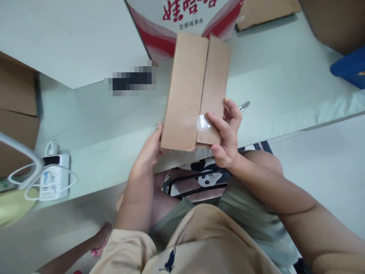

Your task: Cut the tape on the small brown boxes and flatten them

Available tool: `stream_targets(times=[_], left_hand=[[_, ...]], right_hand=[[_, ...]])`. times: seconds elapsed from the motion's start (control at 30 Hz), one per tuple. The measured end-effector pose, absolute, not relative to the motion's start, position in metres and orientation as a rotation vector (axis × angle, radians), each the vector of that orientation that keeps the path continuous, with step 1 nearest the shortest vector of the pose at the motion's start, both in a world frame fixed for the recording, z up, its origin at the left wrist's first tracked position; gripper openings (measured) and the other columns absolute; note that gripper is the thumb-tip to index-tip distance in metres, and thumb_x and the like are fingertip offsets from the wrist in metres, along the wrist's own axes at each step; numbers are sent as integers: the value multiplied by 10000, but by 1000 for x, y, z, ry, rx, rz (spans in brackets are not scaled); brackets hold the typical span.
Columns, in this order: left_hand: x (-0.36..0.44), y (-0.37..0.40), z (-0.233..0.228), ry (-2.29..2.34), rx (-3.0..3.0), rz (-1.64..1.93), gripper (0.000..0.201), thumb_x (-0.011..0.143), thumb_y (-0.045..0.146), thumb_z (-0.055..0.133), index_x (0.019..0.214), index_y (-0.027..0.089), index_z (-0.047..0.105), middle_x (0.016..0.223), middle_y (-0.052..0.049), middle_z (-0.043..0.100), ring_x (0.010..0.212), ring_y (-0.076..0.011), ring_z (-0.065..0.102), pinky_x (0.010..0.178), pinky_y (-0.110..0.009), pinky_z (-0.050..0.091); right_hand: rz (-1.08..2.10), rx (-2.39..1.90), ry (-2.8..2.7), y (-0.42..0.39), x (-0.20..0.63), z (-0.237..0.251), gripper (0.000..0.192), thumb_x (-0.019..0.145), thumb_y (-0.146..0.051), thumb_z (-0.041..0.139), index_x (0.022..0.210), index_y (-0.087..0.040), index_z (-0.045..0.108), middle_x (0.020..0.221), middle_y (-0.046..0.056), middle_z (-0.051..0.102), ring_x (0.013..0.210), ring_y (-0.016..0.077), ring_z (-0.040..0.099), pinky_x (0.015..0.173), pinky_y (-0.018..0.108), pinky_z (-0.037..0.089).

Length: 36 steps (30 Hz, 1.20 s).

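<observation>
A small brown cardboard box point(194, 87) with closed flaps and a centre seam is held over the near edge of a pale table point(273, 87). My left hand point(151, 148) grips its near left corner from below. On the box's near right side my right hand point(225, 133) holds it, the thumb pressing a strip of clear tape point(199, 122) across the seam. A silvery pen-like tip point(244, 105) sticks out behind my right hand's fingers.
A red-and-white printed carton point(185, 19) stands behind the box. Brown cartons sit at far left point(17, 99) and top right point(333, 19). A blue object point(349, 66) lies at right. A white power bank with cables point(54, 177) rests at left. My knees are under the table edge.
</observation>
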State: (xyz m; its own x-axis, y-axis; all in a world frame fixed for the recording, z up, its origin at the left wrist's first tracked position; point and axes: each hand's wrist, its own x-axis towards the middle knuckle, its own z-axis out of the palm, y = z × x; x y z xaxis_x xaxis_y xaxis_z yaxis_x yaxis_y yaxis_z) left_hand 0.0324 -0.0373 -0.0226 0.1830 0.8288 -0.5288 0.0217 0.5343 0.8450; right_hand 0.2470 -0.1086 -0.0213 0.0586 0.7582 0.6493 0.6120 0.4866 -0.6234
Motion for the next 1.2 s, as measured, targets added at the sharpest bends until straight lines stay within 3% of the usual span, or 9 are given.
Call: stream_targets(times=[0.1, 0.23, 0.4, 0.53, 0.63, 0.73, 0.87, 1.0, 1.2], left_hand=[[32, -39, -24, 1299, 959, 470, 497, 960, 594, 500, 704, 184, 616, 428, -11, 514, 346, -131, 473, 343, -206, 226], [31, -39, -27, 1371, 1389, 479, 423, 890, 564, 623, 694, 189, 641, 549, -23, 628, 500, -165, 584, 464, -257, 441], [32, -42, -26, 1374, 1762, 1112, 549, 918, 671, 543, 1219, 235, 688, 1182, -96, 763, 1037, -259, 723, 882, -392, 592], [39, -49, -25, 789, 2107, 1512, 549, 991, 661, 367, 1363, 340, 614, 1460, -58, 617, 1404, -285, 559, 1214, -529, 403], [44, -52, -33, 734, 2199, 1548, 482, 944, 644, 484, 1294, 350, 637, 1403, -47, 631, 1377, -307, 571, 1269, -608, 303], [45, -52, -41, 817, 2087, 1600, 518, 891, 728, 511, 1225, 355, 646, 1351, -48, 634, 1346, -324, 581, 1265, -645, 280], [45, -51, -44, 897, 2078, 1584, 551, 867, 770, 483, 1167, 340, 652, 1312, -54, 637, 1322, -321, 586, 1262, -643, 282], [47, -50, -41, 984, 2079, 1539, 590, 848, 813, 455, 1110, 321, 649, 1283, -61, 637, 1320, -328, 582, 1256, -644, 291], [50, -50, -39, 801, 2108, 1569, 513, 909, 714, 484, 1256, 356, 607, 1369, -57, 599, 1340, -316, 570, 1261, -636, 284]], right_hand=[[150, -1268, -1692, -104, 255, -19, 728, 947, -761, 226, 1551, -381, 364, 1611, 74, 300, 1545, 396, 328, 1251, 711, 295], [157, -1177, -1733, -98, 262, -21, 614, 969, -676, 318, 1491, -365, 408, 1577, 78, 405, 1523, 358, 387, 1268, 681, 294], [223, -1162, -1792, -94, 263, -22, 526, 956, -618, 421, 1383, -323, 506, 1571, 84, 441, 1519, 369, 395, 1267, 681, 287], [296, -1175, -1823, -94, 262, -21, 589, 918, -677, 441, 1354, -298, 550, 1569, 94, 457, 1516, 390, 390, 1263, 695, 268], [325, -1212, -1800, -95, 268, -16, 547, 937, -619, 394, 1338, -293, 575, 1528, 92, 507, 1474, 380, 437, 1213, 679, 352], [257, -1474, -1685, -93, 291, -6, 391, 929, -371, 420, 1224, -250, 648, 1263, 120, 656, 1222, 343, 607, 1066, 615, 485], [189, -1957, -1708, -85, 329, -1, 399, 807, -143, 493, 1129, -221, 716, 1106, 126, 687, 1058, 330, 619, 963, 570, 501], [281, -2065, -1964, -84, 344, -12, 445, 787, -128, 546, 1173, -223, 748, 1198, 128, 690, 1038, 329, 605, 888, 517, 506], [306, -2217, -1991, -85, 341, -10, 237, 866, -228, 593, 1026, -216, 768, 1018, 119, 733, 921, 300, 630, 761, 432, 476]])
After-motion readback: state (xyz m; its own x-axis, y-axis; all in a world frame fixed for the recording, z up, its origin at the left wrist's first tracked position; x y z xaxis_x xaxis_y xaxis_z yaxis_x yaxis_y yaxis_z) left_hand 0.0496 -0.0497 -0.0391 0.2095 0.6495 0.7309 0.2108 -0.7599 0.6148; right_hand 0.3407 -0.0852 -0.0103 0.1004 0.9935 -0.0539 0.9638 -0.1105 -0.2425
